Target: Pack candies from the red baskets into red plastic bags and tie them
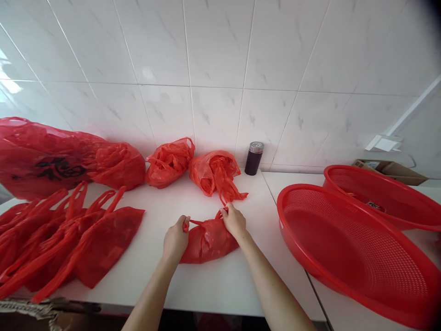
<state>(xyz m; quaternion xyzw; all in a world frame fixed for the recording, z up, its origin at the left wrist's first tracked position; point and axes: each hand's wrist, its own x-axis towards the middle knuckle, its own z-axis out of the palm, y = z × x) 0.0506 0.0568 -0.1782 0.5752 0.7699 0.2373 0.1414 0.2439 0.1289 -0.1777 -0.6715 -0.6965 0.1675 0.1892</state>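
Observation:
A red plastic bag [208, 241] lies on the white tabletop between my hands, its top gathered and stretched into two handle ends. My left hand [176, 236] is closed around the handle at the bag's left side. At the right side, my right hand [234, 219] pinches the other handle, with the fingers bent over it. What is inside the bag is hidden. Just behind it sits a crumpled red bag bundle [213, 172], its loose end hanging toward my right hand.
Overlapping red bags [106, 243] lie at left. Another bundled bag [170, 163] and a large full bag [62, 161] rest along the tiled wall. A dark tumbler [254, 158] stands behind. Red baskets [330, 243] and a cardboard box [396, 171] are at right.

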